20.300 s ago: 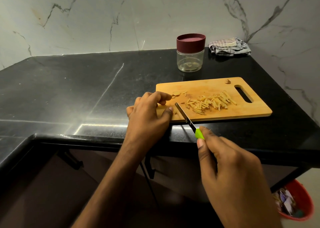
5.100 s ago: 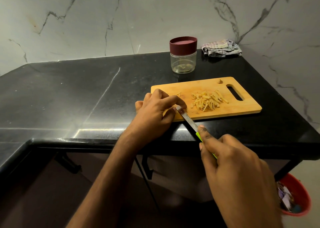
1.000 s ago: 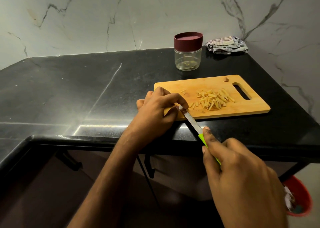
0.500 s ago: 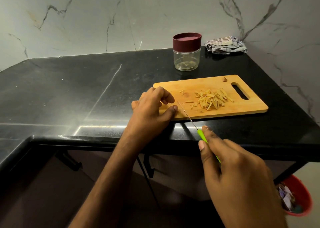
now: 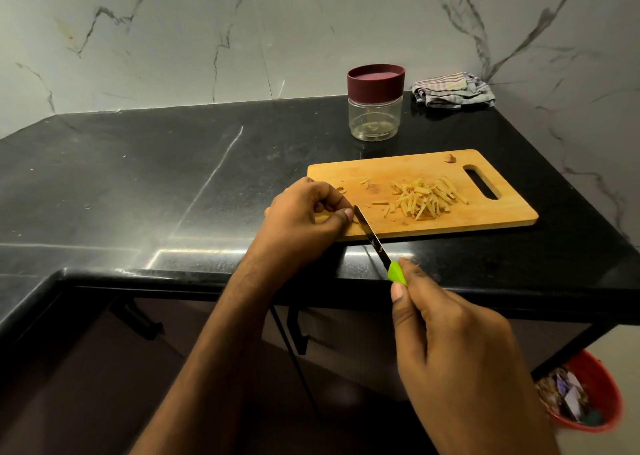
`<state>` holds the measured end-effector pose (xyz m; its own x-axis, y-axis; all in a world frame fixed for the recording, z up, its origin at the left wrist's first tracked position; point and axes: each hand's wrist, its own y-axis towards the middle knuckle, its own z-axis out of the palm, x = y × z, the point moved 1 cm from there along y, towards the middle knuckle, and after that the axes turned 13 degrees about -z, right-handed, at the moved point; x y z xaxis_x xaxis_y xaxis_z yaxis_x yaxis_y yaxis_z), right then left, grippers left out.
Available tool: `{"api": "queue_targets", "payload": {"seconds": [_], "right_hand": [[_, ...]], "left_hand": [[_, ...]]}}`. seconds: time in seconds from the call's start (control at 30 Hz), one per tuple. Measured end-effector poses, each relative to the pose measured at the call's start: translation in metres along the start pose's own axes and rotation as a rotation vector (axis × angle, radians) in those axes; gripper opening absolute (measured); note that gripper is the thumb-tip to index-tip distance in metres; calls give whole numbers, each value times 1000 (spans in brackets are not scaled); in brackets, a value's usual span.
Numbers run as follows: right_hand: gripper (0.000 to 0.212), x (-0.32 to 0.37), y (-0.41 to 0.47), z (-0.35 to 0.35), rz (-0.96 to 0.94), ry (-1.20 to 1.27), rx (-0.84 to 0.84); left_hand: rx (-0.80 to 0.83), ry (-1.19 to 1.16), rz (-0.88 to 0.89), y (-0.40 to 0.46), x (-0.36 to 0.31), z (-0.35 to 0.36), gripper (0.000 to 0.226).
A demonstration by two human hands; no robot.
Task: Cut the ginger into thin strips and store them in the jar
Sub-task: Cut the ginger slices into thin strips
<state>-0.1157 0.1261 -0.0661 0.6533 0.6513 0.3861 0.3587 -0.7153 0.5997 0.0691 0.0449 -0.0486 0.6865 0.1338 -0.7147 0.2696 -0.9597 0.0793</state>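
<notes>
Resting at the near left corner of the one wooden cutting board (image 5: 485, 219), the left hand (image 5: 304, 222) has its fingers curled, thumb and fingertips closed together over a small piece of ginger that is almost wholly hidden beneath them. Just beside that thumb lies the tip of the single knife (image 5: 372, 238), its dark blade slanting from the board back over the front edge of the black countertop (image 5: 138, 184) to a green handle. The right hand (image 5: 457, 357) grips that handle, fingers wrapped round it and the forefinger laid along its top.

Farther right on the board sits one loose heap of ginger strips (image 5: 427, 198), too many and too tangled to count, with a few stray slivers scattered between the heap and the left hand. One small brownish scrap (image 5: 450, 158) lies alone near the board's far edge, beside the handle slot.

Behind the board stands one clear jar (image 5: 375, 118) with a maroon lid (image 5: 375, 80) on it; only a few pale bits show at its bottom. Right of the jar, one crumpled striped cloth (image 5: 453, 91) lies in the corner against the marble wall. Below the countertop at far right is one red bin (image 5: 602, 382) holding crumpled wrappers and scraps.
</notes>
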Motion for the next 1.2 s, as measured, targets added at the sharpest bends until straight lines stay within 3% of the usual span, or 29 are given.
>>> {"api": "queue_targets", "payload": {"seconds": [0.37, 0.57, 0.83, 1.0, 1.2], "right_hand": [[41, 3, 1, 4, -15, 5, -20], [29, 2, 12, 9, 8, 14, 33], [40, 5, -3, -7, 30, -38, 63], [45, 10, -5, -16, 139, -200, 213], [48, 4, -4, -16, 123, -232, 164]], "left_hand": [[15, 21, -26, 1, -3, 1, 19], [9, 14, -18, 0, -3, 1, 18], [-4, 41, -4, 0, -2, 1, 17], [-37, 70, 40, -3, -1, 4, 16], [-11, 152, 149, -8, -1, 5, 19]]}}
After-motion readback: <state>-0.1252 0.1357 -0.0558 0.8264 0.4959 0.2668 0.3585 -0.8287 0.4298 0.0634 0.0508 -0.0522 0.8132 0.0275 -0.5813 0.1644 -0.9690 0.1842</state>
